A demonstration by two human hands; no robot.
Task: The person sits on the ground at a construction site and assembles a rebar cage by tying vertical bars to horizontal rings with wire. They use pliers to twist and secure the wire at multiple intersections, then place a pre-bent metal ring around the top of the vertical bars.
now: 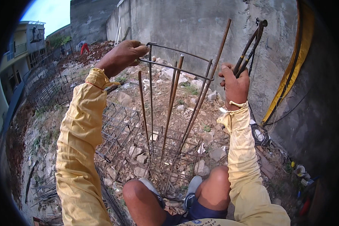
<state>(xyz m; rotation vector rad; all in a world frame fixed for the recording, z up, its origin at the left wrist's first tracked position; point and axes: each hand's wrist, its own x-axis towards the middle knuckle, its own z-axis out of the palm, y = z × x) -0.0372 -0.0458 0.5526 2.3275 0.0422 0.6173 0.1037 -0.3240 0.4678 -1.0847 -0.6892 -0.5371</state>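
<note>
My left hand (123,56), fingers closed, grips one end of a bent rectangular rebar stirrup (181,52). The stirrup lies roughly level around the tops of several upright rebars, and its far end meets the tall, rusty right-hand rebar (223,39). A shorter rusty rebar (142,98) stands below my left hand, outside the loop. My right hand (236,83) is closed around the dark handles of a pair of pincers (257,35), held jaws up to the right of the stirrup. Lower down, the uprights run into a mesh of tied rebar (177,137) between my feet and the rubble.
A grey concrete wall (199,24) rises behind and to the right, with a yellow strip (290,81) hanging there. Rebar cages (118,122) lie to the left. Broken stones (202,168) litter the ground. A person in red trousers (84,48) bends over far away.
</note>
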